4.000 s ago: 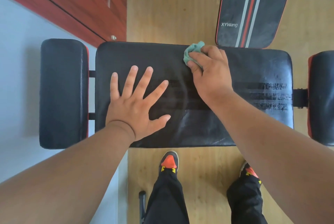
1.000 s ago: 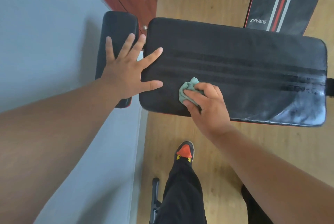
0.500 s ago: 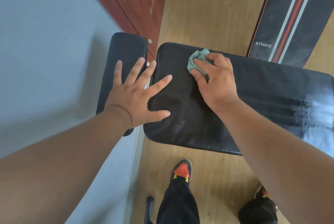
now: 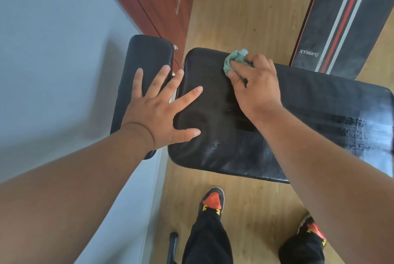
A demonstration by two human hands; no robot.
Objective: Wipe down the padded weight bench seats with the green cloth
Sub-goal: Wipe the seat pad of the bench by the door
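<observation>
Head view: right hand grips crumpled green cloth on padded bench seat (glossy black); left hand splayed flat.

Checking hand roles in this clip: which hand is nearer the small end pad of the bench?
Left. The left hand lies spread across the small end pad and the long pad; the right hand grips the green cloth further along.
</observation>
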